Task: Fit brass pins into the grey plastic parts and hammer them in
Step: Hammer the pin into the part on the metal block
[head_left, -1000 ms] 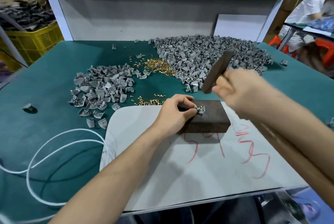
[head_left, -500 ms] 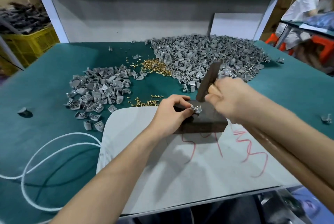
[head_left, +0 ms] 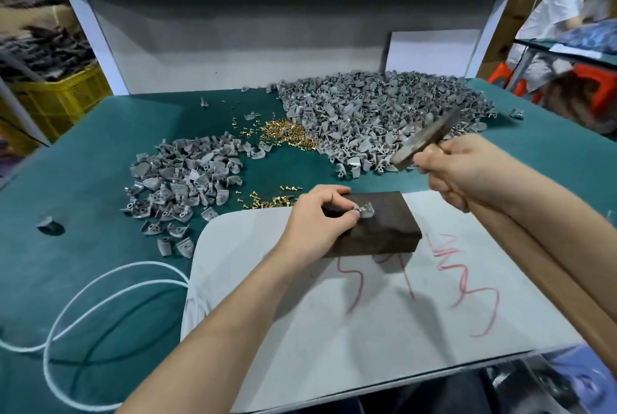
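Observation:
My left hand [head_left: 317, 220] pinches a small grey plastic part [head_left: 366, 210] on top of a dark metal block [head_left: 384, 233]. A pin in the part is too small to make out. My right hand [head_left: 464, 169] grips a hammer, whose blurred head [head_left: 427, 139] is raised up and to the right of the block. A large heap of grey parts [head_left: 384, 113] lies at the back, a smaller heap [head_left: 187, 180] to the left. Brass pins [head_left: 287, 134] lie between the heaps, and more pins [head_left: 267, 201] sit just left of the block.
The block stands on a white sheet [head_left: 367, 313] with red scribbles, laid over a green mat [head_left: 83, 213]. A white cord [head_left: 83, 300] loops at the front left. A lone grey part [head_left: 50, 225] lies far left. A yellow crate [head_left: 56, 96] stands beyond the table's left edge.
The hammer came down close over the part half a second ago and has now swung back up to the right. My left hand has kept hold of the part on the block.

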Demonstrator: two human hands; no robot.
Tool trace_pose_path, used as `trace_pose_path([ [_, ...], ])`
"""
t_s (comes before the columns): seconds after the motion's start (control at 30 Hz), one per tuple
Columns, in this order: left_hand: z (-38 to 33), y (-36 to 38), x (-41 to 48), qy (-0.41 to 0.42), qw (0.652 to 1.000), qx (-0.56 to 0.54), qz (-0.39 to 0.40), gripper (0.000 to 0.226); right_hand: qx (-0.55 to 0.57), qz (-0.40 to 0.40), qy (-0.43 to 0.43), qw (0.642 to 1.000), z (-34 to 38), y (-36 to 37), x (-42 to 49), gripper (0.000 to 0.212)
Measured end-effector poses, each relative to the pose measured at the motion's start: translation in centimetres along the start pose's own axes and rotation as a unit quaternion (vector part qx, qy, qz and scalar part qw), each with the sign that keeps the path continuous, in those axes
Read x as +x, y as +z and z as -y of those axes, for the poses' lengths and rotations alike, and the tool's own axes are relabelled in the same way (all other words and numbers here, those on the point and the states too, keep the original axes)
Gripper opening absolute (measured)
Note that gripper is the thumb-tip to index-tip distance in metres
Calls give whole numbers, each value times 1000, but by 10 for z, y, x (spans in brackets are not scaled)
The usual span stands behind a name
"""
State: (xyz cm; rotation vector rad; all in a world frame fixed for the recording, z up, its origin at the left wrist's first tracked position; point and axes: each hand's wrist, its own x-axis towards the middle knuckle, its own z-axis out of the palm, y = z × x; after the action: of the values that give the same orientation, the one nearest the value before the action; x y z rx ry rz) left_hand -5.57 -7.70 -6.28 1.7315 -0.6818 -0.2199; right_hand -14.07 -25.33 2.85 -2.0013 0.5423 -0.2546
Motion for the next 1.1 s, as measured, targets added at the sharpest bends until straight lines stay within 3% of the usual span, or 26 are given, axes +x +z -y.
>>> trace_pose_path([
  [0.07, 0, 0, 0, -3, 1000, 7, -2, 25, 139, 51, 76, 986, -20, -5, 7, 27],
  [0.17, 0, 0, 0, -6, 1000, 10, -1, 22, 341, 120, 153, 920, -51, -5, 11, 25],
  [0.33, 0, 0, 0, -6, 1000, 12, -4, 27, 493, 128, 152, 847, -83, 0, 16, 19],
  [0.43, 2, 0, 0, -4, 1000, 8, -4, 28, 528, 121, 153, 827, -88, 0, 17, 18],
  [1.1, -1, 0, -1, -11, 1000, 14, -10, 26, 364, 85, 77, 924, -93, 9, 19, 16],
])
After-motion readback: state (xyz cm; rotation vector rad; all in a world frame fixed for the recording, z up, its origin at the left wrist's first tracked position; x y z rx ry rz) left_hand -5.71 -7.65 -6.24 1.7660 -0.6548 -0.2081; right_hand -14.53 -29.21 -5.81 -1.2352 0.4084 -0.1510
